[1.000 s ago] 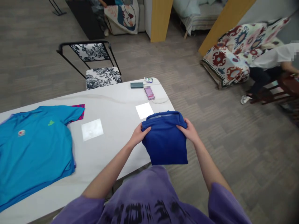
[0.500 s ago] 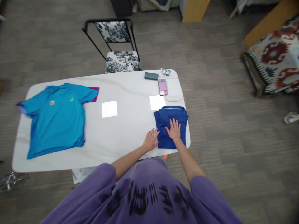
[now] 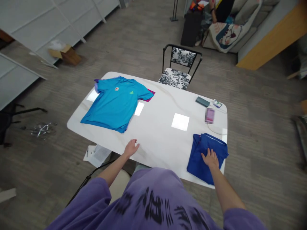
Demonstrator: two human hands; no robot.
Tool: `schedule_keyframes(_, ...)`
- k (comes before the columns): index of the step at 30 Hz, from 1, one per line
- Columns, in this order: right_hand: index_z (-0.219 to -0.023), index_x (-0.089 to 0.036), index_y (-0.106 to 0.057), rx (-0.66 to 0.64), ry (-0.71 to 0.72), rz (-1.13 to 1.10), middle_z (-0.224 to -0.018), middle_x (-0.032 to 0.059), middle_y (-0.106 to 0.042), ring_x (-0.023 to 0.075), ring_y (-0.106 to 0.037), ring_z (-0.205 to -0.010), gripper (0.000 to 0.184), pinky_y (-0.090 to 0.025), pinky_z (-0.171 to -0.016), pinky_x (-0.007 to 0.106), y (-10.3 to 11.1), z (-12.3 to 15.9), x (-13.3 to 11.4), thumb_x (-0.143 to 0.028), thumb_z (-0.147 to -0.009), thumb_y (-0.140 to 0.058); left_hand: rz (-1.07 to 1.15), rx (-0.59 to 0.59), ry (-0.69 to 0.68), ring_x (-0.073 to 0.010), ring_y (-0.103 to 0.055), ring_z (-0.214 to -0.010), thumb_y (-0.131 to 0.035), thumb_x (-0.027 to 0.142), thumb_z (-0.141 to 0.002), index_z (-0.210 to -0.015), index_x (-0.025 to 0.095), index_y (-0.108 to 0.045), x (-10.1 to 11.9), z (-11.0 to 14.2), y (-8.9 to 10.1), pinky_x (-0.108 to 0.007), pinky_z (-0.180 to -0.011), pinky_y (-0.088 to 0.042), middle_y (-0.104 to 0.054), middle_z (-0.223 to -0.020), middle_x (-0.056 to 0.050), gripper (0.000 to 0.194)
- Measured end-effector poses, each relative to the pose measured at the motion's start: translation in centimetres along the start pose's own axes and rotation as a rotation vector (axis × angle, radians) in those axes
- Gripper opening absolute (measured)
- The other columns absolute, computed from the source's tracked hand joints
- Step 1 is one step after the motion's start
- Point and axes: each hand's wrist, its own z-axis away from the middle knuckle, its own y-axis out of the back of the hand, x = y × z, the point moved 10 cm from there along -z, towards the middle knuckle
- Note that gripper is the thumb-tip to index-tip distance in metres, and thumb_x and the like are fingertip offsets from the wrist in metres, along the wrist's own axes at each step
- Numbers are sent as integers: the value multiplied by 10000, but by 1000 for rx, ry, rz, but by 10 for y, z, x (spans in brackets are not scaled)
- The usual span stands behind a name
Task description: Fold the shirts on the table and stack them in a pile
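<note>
A folded dark blue shirt (image 3: 203,150) lies at the near right corner of the white table (image 3: 155,131). My right hand (image 3: 210,158) rests flat on it, fingers spread. My left hand (image 3: 131,148) lies open at the table's near edge, holding nothing, well left of the blue shirt. A light blue T-shirt (image 3: 117,102) is spread flat at the table's far left, with a pink-purple garment (image 3: 150,94) peeking out beneath it.
A phone (image 3: 209,115), a dark case (image 3: 202,101) and a small packet (image 3: 217,103) lie at the far right of the table. A black floral chair (image 3: 178,70) stands behind it. Paper (image 3: 97,155) lies on the floor under the near edge.
I put the folded blue shirt down on the table and pressed it flat. My left hand has moved away to the left; the view has swung left.
</note>
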Motion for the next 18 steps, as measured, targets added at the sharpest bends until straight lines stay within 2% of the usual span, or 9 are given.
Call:
schedule_keyframes(2,-1176,-554,-794,-49,-70,-62,-1615,292,-676,447,-758,-1531,639,-568,-1184,870,-28,10,-38,-945,-673,-742,70,44,8,-361,-771,-1349,-742,377,-987,-1290,319,-672,-42,-29,41,-501,-1225,-570,-753,-1370,-128,316)
schedule_keyframes(3,-1125,-568,-792,-106,-158,-132,-1591,323,-667,437,-759,-1522,577,-584,-1196,829,-49,18,-52,-917,-666,-800,98,62,12,-351,-771,-1307,-741,370,-995,-1279,321,-670,-61,-44,60,-497,-1209,-572,-754,-1343,-116,296)
schedule_keyframes(5,-1049,-557,-774,-142,-209,-131,-1441,338,-719,449,-812,-1421,525,-629,-1135,808,-87,30,-94,-913,-667,-820,140,89,15,-340,-756,-1269,-737,368,-1014,-1271,330,-665,-95,-72,95,-500,-1199,-568,-749,-1318,-97,270)
schedule_keyframes(8,-902,-454,-693,-166,-211,73,-1115,202,-801,484,-892,-1188,608,-645,-1029,839,-150,30,-157,-982,-608,-757,169,103,2,-327,-718,-1324,-727,383,-1056,-1253,344,-658,-132,-109,133,-477,-1226,-546,-737,-1354,-79,212)
schedule_keyframes(11,-768,-373,-590,-276,-246,285,-852,71,-756,479,-889,-986,643,-630,-1000,828,-229,3,-206,-975,-620,-758,146,93,-15,-344,-668,-1390,-724,393,-1095,-1243,330,-666,-153,-142,153,-461,-1250,-516,-725,-1394,-104,171)
schedule_keyframes(13,-744,-354,-603,-347,-190,410,-766,46,-736,451,-873,-926,569,-638,-1009,764,-286,-29,-241,-891,-731,-792,106,91,-9,-373,-622,-1418,-738,391,-1103,-1283,296,-666,-161,-161,157,-484,-1259,-491,-709,-1429,-144,216)
schedule_keyframes(15,-774,-342,-660,-420,-146,487,-798,57,-786,412,-871,-957,459,-650,-1047,669,-345,-64,-270,-767,-859,-812,62,96,-1,-397,-570,-1451,-767,384,-1097,-1364,252,-655,-167,-178,157,-510,-1260,-467,-681,-1492,-182,318)
schedule_keyframes(18,-951,-311,-780,-503,-95,561,-1000,68,-886,349,-866,-1070,293,-641,-1134,548,-426,-121,-307,-598,-1008,-783,9,92,-15,-404,-539,-1467,-799,365,-1089,-1451,215,-641,-174,-198,154,-516,-1229,-466,-662,-1542,-196,422)
